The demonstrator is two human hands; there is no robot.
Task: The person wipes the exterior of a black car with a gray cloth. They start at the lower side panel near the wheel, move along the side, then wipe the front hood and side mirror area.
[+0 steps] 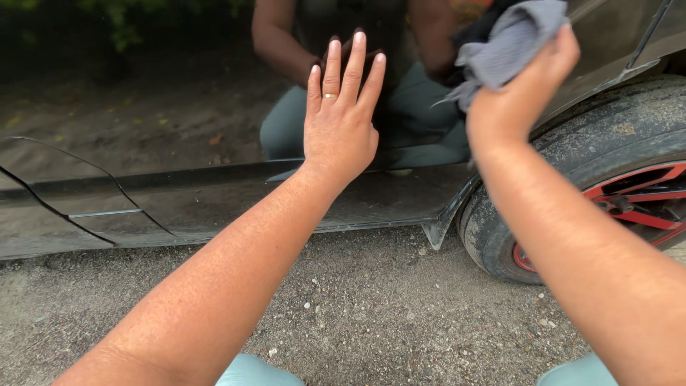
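The left hand [340, 121] lies flat on the car door panel [214, 143]. At its 3 o'clock, the right hand [518, 93] presses a cloth [504, 50] against it. The tyre [607, 150] sits at 4 o'clock, on the gravel ground [371, 307].

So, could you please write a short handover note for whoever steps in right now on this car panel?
Left hand: open, flat against the glossy black car door panel, fingers spread; it holds nothing.
Right hand: closed on a grey cloth, pressed to the panel just ahead of the rear wheel arch.
Tyre with red-trimmed rim sits to the right; gravel ground lies below.
Done: the upper panel is shiny enough to mirror the person clearly.
Left: the lower sill strip looks dusty and dull; it probably wants wiping, though that is a judgement.
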